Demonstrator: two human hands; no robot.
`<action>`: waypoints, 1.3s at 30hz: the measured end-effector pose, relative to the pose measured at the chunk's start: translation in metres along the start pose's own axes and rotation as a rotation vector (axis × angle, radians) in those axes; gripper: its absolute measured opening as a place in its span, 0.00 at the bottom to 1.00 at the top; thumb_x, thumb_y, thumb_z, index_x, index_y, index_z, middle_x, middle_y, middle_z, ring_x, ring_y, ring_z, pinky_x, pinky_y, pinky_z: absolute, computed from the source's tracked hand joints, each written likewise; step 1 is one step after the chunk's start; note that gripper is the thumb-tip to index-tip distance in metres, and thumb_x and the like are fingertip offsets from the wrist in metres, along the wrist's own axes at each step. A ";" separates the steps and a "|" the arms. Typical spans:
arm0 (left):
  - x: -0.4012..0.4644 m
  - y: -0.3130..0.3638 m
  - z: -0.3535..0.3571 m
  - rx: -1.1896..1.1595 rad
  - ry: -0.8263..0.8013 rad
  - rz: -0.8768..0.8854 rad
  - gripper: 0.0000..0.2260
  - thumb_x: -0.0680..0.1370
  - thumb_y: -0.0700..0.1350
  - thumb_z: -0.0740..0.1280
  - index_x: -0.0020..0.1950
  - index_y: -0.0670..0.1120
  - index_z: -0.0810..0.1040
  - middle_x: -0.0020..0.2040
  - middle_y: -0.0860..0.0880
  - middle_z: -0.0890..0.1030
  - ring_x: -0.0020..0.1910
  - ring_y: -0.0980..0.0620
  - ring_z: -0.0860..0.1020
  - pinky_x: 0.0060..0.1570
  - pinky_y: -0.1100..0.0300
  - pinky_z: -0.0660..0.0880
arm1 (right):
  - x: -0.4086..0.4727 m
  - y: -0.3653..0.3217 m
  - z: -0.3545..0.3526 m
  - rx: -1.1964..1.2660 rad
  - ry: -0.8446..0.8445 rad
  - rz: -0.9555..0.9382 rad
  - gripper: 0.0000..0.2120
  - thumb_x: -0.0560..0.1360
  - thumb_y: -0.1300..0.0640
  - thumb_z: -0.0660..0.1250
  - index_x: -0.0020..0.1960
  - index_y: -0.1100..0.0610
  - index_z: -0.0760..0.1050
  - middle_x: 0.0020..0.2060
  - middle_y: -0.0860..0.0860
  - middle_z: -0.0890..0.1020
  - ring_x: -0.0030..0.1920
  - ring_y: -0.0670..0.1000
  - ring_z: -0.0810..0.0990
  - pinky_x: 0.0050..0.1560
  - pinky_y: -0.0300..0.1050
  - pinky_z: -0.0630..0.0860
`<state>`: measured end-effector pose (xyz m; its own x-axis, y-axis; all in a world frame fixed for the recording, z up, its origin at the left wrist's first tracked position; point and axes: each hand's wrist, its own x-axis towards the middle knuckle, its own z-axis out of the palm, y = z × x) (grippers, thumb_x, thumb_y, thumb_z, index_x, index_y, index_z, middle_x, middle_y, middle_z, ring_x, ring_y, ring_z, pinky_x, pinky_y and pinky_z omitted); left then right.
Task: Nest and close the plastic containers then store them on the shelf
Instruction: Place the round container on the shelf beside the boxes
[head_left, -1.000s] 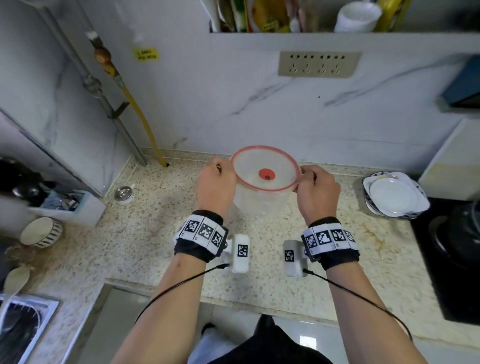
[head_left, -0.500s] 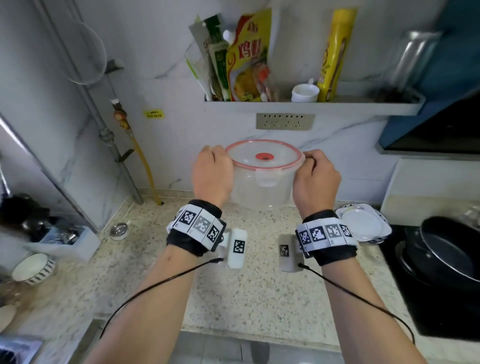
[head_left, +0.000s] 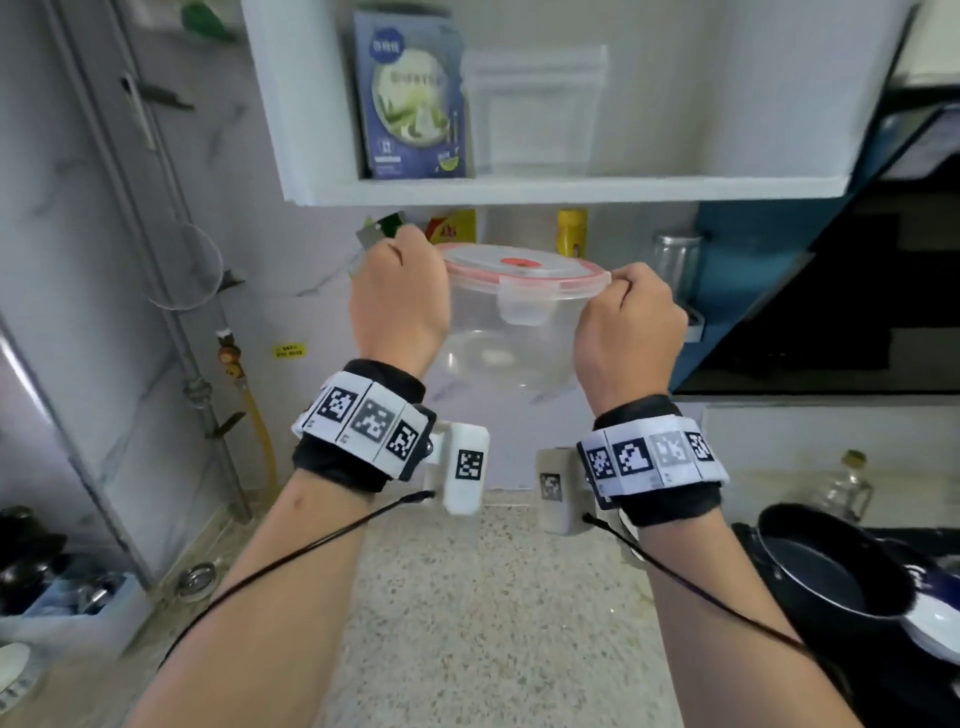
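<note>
Head view: both hands, left (head_left: 397, 306) and right (head_left: 628, 327), grip the rim of a clear round plastic container with a red-edged lid (head_left: 519, 312), raised below the white shelf (head_left: 571, 189). Its front clip looks unlatched; tilting could loosen the lid.

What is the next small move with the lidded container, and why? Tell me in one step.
Probably keep raising the clear round plastic container with the red-rimmed lid toward the white upper shelf. Both hands, left and right, grip its rim, the lid is on, and it sits below the shelf edge, where open space shows beside the blue box.
</note>
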<state>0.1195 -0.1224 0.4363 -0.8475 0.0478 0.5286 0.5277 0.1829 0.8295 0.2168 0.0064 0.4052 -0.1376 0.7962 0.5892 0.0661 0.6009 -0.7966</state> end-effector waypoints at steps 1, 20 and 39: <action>0.002 0.013 -0.001 -0.020 0.014 0.007 0.15 0.84 0.44 0.50 0.38 0.47 0.68 0.37 0.54 0.67 0.43 0.46 0.66 0.44 0.58 0.57 | 0.007 -0.008 -0.005 0.016 0.010 0.003 0.14 0.77 0.61 0.55 0.49 0.58 0.80 0.45 0.56 0.84 0.45 0.58 0.76 0.42 0.42 0.64; 0.055 0.176 0.069 -0.195 0.020 0.108 0.17 0.81 0.47 0.52 0.44 0.39 0.76 0.53 0.38 0.81 0.51 0.38 0.76 0.48 0.53 0.70 | 0.171 -0.071 -0.063 0.062 0.178 -0.089 0.16 0.76 0.59 0.55 0.54 0.58 0.80 0.48 0.58 0.84 0.45 0.59 0.77 0.43 0.42 0.64; 0.097 0.151 0.157 -0.084 -0.311 0.028 0.20 0.80 0.43 0.52 0.59 0.32 0.77 0.58 0.31 0.81 0.55 0.34 0.81 0.54 0.43 0.81 | 0.237 -0.019 -0.046 -0.215 -0.142 -0.012 0.14 0.77 0.60 0.58 0.56 0.65 0.78 0.54 0.63 0.82 0.55 0.65 0.79 0.53 0.50 0.76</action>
<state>0.1078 0.0642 0.5850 -0.8023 0.3518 0.4822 0.5433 0.0959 0.8340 0.2286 0.1872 0.5667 -0.2763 0.7799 0.5616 0.2703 0.6238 -0.7334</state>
